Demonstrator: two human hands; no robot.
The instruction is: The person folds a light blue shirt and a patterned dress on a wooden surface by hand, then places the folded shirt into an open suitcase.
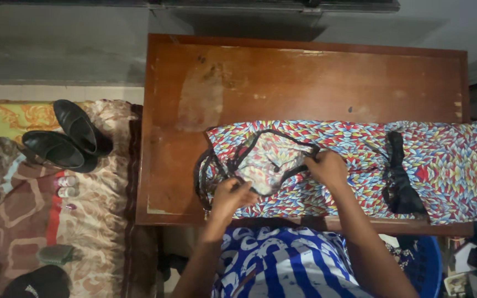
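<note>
Garment: a multicoloured patterned dress with black trim lies flat across the near half of the wooden table, its length running along the table's near edge.
Neck end: the top of the dress, with its black-edged neckline and straps, sits toward the table's left side and is bunched and turned back, the paler inside showing.
Waist: a black tie or bow lies across the dress toward the table's right end.
Left hand: at the table's near edge, fingers closed on a pinch of the neckline cloth.
Right hand: a little further onto the table, closed on the black trim at the other side of the neckline.
Cloth to grip: the neck opening lies between the two hands, both touching it; the skirt end lies well away to the right, untouched.
Progress: judged from how it lies, the skirt part looks already smoothed flat, while the neck end is not yet laid out or folded.
Beside the table: left of it, two black shoes rest on a patterned bedspread.
Below the table edge: the person's blue-and-white top.
</note>
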